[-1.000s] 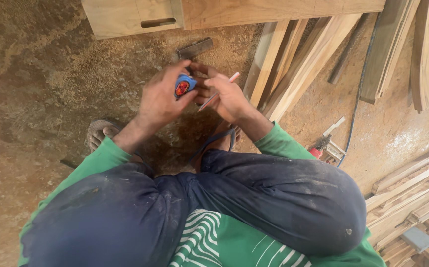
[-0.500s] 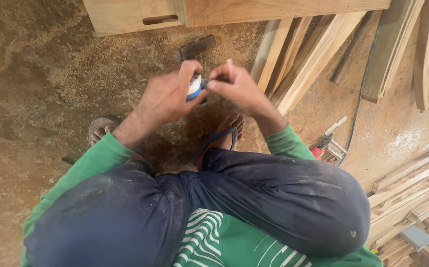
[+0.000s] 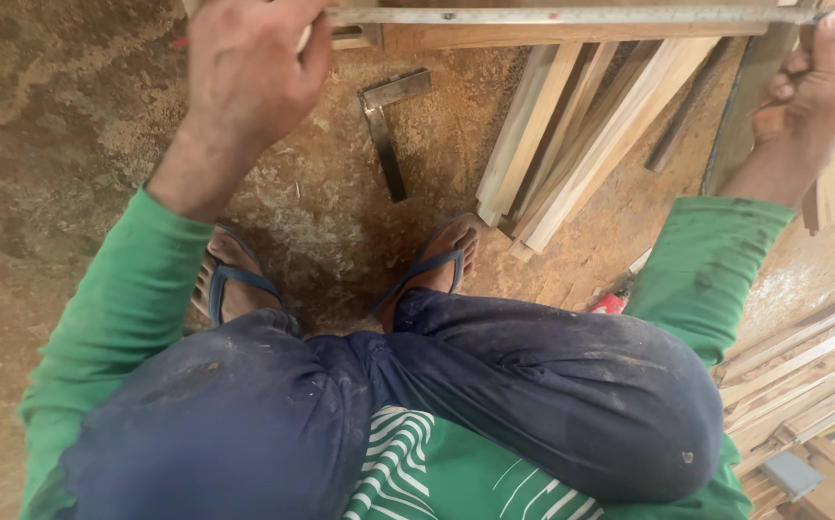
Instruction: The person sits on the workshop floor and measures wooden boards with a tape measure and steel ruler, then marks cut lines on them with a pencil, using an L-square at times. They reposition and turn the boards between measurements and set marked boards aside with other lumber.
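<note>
A metal tape measure blade (image 3: 571, 14) is stretched across the top of the view, along a wooden board (image 3: 533, 37). My left hand (image 3: 249, 67) is closed at the blade's left end; the tape's case is hidden inside the fist. At the far right my right hand (image 3: 817, 82) pinches the other end of the blade against the wood. I am squatting, with green sleeves, dark trousers and blue sandals in view below.
A steel try square (image 3: 385, 125) lies on the sawdust floor between my hands. A bundle of pale wooden slats (image 3: 571, 135) leans beside my right foot. More slats (image 3: 802, 376) are stacked at the right, and a red tool (image 3: 612, 303) peeks out near my knee.
My hands were together in front of me around a blue and red tape measure. They have since spread wide apart, drawing the blade out along the board.
</note>
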